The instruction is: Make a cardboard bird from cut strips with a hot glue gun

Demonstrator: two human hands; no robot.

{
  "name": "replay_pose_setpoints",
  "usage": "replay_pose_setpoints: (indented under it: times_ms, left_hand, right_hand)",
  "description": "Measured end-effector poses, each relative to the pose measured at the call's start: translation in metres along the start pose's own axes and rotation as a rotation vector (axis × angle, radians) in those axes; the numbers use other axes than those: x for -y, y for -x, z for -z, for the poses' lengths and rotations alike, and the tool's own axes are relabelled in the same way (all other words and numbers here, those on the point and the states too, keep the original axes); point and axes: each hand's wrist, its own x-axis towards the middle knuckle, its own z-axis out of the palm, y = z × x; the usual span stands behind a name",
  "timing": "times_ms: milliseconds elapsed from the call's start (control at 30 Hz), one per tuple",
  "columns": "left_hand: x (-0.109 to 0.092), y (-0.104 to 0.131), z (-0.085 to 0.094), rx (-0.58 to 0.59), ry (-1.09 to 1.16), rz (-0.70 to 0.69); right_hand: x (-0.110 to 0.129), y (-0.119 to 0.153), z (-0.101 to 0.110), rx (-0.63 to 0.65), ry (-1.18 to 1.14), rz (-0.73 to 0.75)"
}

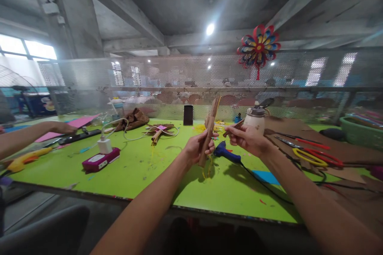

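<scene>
Above the lime-green worktop (pixel 125 171), fingers of the left hand (pixel 199 147) grip a tilted brown cardboard roll (pixel 211 126) and those of the right hand (pixel 244 137) pinch a thin brown strip (pixel 237 124), while the right forearm (pixel 290 173) could snag the black cord (pixel 257 182) and drag the blue glue gun (pixel 229 154).

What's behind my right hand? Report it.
Behind your right hand, holding a thin brown piece, are a whitish jar and a small blue object. The hand hides the jar's base; anything fully covered cannot be seen.
</scene>
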Motion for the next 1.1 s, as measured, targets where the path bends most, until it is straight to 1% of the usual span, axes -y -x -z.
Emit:
replay_pose_setpoints:
  times_ms: [67, 133, 500, 600, 800, 933, 1100]
  left_hand:
    - [0.000, 0.000, -0.001, 0.005, -0.009, 0.000]
    - [0.001, 0.000, -0.001, 0.009, -0.015, 0.004]
    - [0.008, -0.002, 0.000, 0.076, -0.049, 0.040]
    - [0.008, -0.002, -0.001, 0.097, -0.060, 0.044]
    - [0.009, -0.001, -0.006, 0.115, -0.065, 0.038]
    - [0.010, -0.001, -0.006, 0.120, -0.067, 0.037]
    - [0.011, -0.002, -0.004, 0.157, -0.039, 0.033]
  right_hand:
    - [-0.001, 0.001, -0.001, 0.034, 0.007, 0.010]
    - [0.000, 0.002, -0.002, 0.033, 0.029, 0.019]
    - [-0.001, -0.001, -0.007, -0.136, 0.082, 0.126]
    - [-0.003, -0.001, -0.012, -0.179, 0.087, 0.143]
    - [-0.007, 0.000, -0.024, -0.255, 0.134, 0.222]
    - [-0.010, 0.000, -0.028, -0.290, 0.166, 0.253]
    - [-0.014, 0.000, -0.029, -0.307, 0.183, 0.259]
